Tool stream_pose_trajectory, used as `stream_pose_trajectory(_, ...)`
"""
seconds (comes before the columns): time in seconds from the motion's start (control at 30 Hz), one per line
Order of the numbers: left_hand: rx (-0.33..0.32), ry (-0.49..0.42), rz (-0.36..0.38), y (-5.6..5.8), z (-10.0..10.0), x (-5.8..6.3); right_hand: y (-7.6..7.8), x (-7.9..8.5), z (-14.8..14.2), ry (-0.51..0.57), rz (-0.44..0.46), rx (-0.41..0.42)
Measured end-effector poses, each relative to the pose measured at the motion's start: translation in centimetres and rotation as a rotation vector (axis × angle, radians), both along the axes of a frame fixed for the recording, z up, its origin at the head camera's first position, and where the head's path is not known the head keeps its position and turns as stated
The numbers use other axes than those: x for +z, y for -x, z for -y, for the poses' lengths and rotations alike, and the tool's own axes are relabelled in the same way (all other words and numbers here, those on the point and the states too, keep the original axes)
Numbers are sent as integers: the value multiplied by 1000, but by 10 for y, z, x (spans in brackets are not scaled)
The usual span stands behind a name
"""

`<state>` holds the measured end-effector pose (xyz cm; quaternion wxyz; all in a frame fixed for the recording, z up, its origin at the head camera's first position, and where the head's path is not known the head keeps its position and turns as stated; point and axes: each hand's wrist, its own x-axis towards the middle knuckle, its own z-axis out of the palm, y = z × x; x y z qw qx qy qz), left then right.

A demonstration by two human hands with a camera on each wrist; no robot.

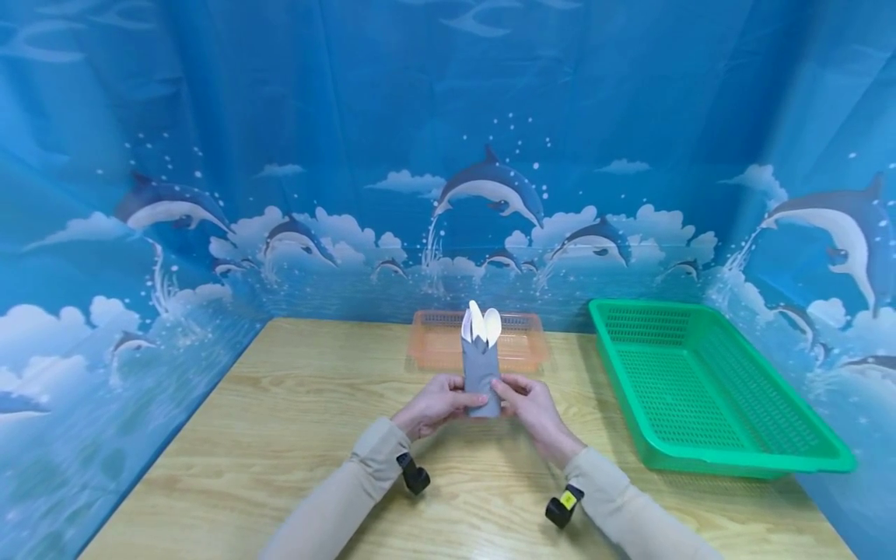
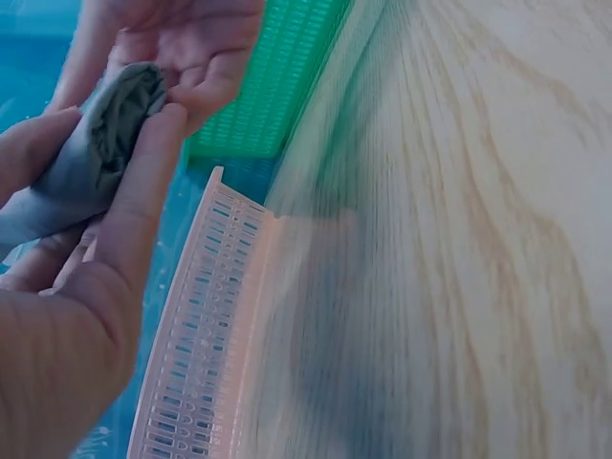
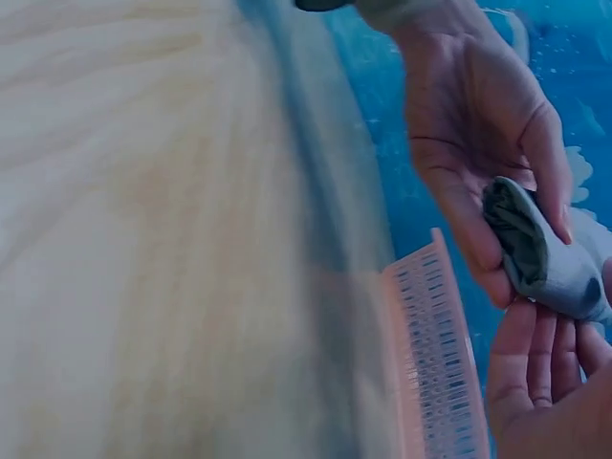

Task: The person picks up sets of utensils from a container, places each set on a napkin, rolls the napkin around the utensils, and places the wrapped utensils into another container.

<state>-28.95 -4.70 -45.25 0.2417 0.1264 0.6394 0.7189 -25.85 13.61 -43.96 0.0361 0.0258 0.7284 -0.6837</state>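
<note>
A grey cloth napkin (image 1: 480, 367), rolled into a bundle, stands upright between both hands over the table. White cutlery pokes out of its top: a spoon (image 1: 493, 327), a knife (image 1: 477, 319) and a third piece partly hidden behind the cloth. My left hand (image 1: 439, 406) grips the bundle's lower left side, thumb across the front. From the lower right, my right hand (image 1: 533, 406) pinches it, thumb also on the front. Both wrist views show the bundle's folded bottom end, with fingers of each hand around the napkin (image 2: 72, 182).
Behind the bundle, an orange-pink perforated basket (image 1: 420, 342) sits at the table's back edge. A large green basket (image 1: 630, 389) stands at the right. Under them is a wood-grain table (image 1: 294, 420), and a blue dolphin-print curtain (image 1: 364, 117) surrounds the back and sides.
</note>
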Motion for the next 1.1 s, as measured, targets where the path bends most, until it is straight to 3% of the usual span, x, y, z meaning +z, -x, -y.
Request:
stream_pose_trajectory(0.17, 33, -20, 0, -2, -2, 1, 13, 13, 7, 62, 17, -41)
stream_pose_trajectory(0.33, 8, -17, -26, -5, -4, 1, 22, 21, 13, 176, 20, -73)
stream_pose_trajectory(0.57, -6, -55, -32, -7, -7, 0, 20, 25, 18, 434, 57, -164)
stream_pose_trajectory(0.8, -14, -57, -31, -8, -9, 3, 20, 31, 21, 577, 142, -211)
stream_pose_trajectory(0.97, -15, -59, -28, -8, -9, 3, 21, 34, 21, 608, 193, -227)
stream_pose_trajectory(1.1, -10, -53, -23, -9, -8, 5, 21, 32, 21, 558, 152, -225)
